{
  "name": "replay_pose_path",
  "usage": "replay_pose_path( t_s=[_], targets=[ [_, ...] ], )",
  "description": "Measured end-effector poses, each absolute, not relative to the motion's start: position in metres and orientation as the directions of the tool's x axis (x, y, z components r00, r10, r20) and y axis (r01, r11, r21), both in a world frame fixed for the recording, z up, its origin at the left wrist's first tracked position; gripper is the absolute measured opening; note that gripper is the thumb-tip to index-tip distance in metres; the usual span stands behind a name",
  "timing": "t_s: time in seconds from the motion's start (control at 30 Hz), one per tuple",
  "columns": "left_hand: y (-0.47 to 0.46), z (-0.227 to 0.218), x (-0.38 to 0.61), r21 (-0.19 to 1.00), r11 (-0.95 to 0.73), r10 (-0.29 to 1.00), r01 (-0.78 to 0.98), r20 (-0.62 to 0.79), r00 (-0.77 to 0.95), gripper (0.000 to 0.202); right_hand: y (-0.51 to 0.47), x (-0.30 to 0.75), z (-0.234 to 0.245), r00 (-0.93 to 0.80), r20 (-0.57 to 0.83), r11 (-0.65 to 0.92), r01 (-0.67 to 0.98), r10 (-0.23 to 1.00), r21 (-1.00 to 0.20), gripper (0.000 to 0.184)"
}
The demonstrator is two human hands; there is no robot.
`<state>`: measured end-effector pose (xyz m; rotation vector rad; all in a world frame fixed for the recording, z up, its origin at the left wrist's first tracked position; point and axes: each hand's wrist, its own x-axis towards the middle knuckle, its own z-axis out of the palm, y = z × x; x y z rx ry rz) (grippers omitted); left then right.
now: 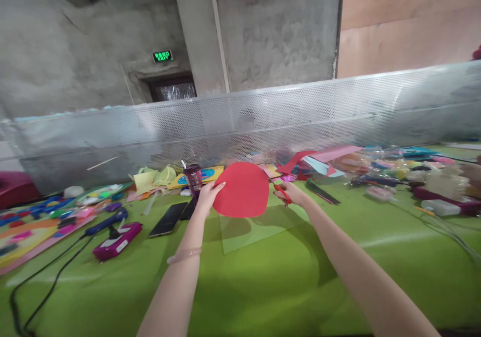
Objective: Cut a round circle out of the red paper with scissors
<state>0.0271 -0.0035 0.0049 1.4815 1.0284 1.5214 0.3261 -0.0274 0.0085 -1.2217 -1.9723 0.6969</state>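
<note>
My left hand (208, 195) pinches the left edge of a rounded red paper piece (242, 190) and holds it up above the green table (263, 277). My right hand (291, 193) grips red-handled scissors (281, 192) whose blades meet the paper's right edge. A clear plastic sheet (255, 227) lies flat on the table under the paper.
A dark cup with a straw (193, 178) and a black phone (168, 219) lie left of my left hand. A magenta glue gun (116, 239) with a black cable sits further left. Coloured paper and craft clutter (394, 169) line the perforated metal barrier (263, 116).
</note>
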Motion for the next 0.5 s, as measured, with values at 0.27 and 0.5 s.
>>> replay_pose_path(
  t_s=[0.27,0.5],
  targets=[
    [-0.0011,0.0026,0.0254,0.918,-0.395,0.918,0.029,0.395,-0.029,0.044,-0.025,0.3255,0.0095,-0.265,0.285,0.381,0.456,0.921,-0.804,0.026],
    [-0.0031,0.0036,0.0261,0.932,-0.359,0.933,0.037,0.36,-0.017,0.043,-0.0248,0.3244,0.0097,-0.298,0.251,0.365,0.435,0.921,-0.823,0.021]
  ],
)
